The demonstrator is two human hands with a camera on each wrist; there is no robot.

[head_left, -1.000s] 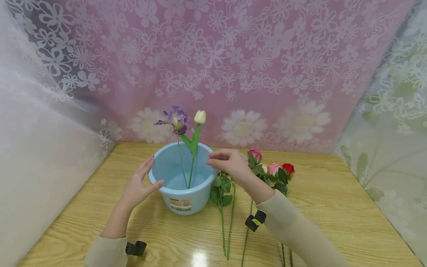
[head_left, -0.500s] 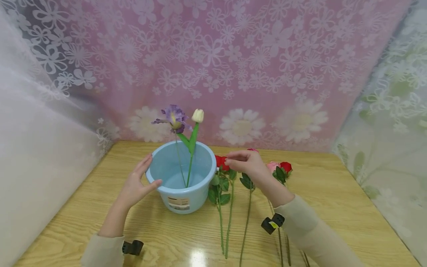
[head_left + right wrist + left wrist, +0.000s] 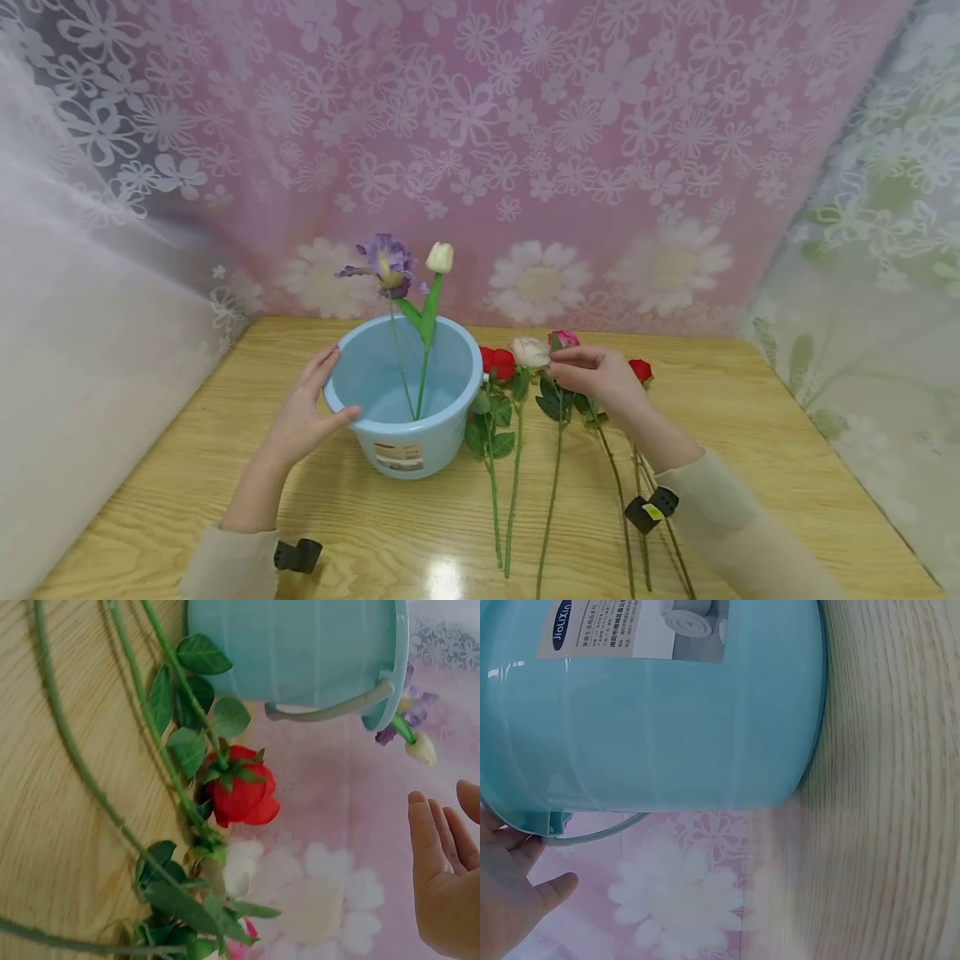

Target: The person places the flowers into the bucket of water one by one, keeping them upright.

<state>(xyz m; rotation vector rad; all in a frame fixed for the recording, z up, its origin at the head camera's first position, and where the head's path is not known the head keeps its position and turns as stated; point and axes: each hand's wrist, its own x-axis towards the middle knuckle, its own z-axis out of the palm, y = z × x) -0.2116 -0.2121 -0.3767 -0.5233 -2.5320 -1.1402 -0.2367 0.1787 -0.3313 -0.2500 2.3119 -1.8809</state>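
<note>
My left hand [image 3: 303,417] rests against the left side of a light blue plastic bucket [image 3: 444,443], fingers along the rim and thumb spread toward the front. The left wrist view shows these fingertips [image 3: 526,851] at the rim beside the handle. Inside the bucket stand a purple iris [image 3: 386,265] and a white tulip [image 3: 440,257], both upright with a slight lean. My right hand [image 3: 603,379] hovers over the rose heads, holding nothing; its fingers are straight with the thumb apart in the right wrist view. Under and beside it lie a white rose [image 3: 530,352] and a magenta rose [image 3: 564,339].
Red roses [image 3: 498,362] lie beside the bucket, and another red rose [image 3: 641,370] is right of my hand. Several stems [image 3: 555,500] run toward the front of the wooden table [image 3: 750,467]. A pink floral curtain [image 3: 480,167] hangs behind, with pale sheets at both sides.
My right hand has moved right from the bucket's rim across the roses, uncovering the red and white heads. The left hand keeps its place at the bucket.
</note>
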